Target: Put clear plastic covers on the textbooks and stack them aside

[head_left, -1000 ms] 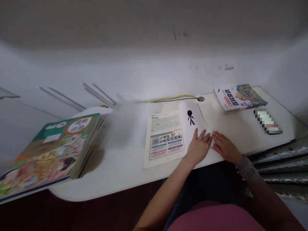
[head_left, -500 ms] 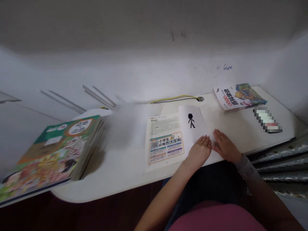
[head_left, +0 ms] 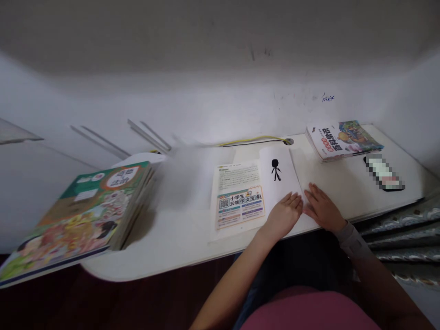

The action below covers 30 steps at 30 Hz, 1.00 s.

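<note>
An open booklet lies on the white desk. Its right page is white with a black stick figure; the left page carries printed text and a colourful box with a QR code. My left hand rests flat on the lower right of the white page, fingers stretched out. Just beside the page's right edge, my right hand lies on the desk with its fingers extended, a band on the wrist. The two hands nearly meet, and nothing shows in either one.
On the left stands a stack of books with a green, illustrated top cover. Further back at the right is another stack of books, with a blurred-out phone in front. A yellow cable runs along the wall to a desk hole.
The view has shifted slightly, so the desk things appear a little further right. Both hands stay in nearly the same place by the booklet.
</note>
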Motion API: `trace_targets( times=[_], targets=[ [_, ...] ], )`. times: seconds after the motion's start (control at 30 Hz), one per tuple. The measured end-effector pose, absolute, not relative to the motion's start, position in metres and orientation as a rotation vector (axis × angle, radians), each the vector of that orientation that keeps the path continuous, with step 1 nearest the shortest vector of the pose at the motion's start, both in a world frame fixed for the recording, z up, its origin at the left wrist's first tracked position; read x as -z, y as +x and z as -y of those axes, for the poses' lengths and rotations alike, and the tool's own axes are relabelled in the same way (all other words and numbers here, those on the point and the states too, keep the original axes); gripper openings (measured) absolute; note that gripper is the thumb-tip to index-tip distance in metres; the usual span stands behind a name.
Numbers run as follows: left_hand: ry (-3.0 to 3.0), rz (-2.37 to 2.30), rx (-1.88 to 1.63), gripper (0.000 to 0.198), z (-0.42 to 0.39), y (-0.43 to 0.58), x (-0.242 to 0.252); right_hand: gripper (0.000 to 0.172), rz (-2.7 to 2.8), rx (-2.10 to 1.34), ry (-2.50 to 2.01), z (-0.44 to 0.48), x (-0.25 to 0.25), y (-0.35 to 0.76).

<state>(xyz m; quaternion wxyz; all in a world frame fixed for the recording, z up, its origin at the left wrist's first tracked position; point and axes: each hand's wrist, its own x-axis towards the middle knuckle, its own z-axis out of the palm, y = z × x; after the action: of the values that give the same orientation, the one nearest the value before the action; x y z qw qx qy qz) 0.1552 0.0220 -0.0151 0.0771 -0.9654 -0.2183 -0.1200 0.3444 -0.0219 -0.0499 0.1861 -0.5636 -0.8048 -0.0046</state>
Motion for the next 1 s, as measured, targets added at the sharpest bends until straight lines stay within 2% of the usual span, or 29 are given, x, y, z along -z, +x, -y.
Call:
trace_targets(
  times=[0.27, 0.43, 0.57, 0.7, 0.8, 1.0],
  targets=[
    [-3.014, 0.662, 0.379, 0.025, -0.022, 0.155, 0.011, 0.047, 2.359, 0.019, -1.625, 0.016, 0.039, 0.342],
    [-3.147, 0.629, 0.285, 0.032, -0.037, 0.150, -0.016, 0.042, 2.407, 0.008, -1.619, 0.014, 0.040, 0.343],
    [-2.910, 1.021, 0.256, 0.037, -0.092, 0.160, -0.046, 0.043, 2.381, 0.026, -1.638, 0.015, 0.043, 0.343],
    [-2.717, 1.463, 0.060, 0.047, -0.160, 0.182, -0.056, 0.042, 2.369, 0.034, -1.641, 0.015, 0.043, 0.342],
    [-2.708, 1.574, -0.126, 0.043, -0.187, 0.189, -0.053, 0.041, 2.359, 0.044, -1.632, 0.015, 0.043, 0.341],
    [-2.611, 1.712, -0.199, 0.041, -0.195, 0.184, -0.037, 0.042, 2.345, 0.050, -1.633, 0.014, 0.042, 0.339]
  ],
)
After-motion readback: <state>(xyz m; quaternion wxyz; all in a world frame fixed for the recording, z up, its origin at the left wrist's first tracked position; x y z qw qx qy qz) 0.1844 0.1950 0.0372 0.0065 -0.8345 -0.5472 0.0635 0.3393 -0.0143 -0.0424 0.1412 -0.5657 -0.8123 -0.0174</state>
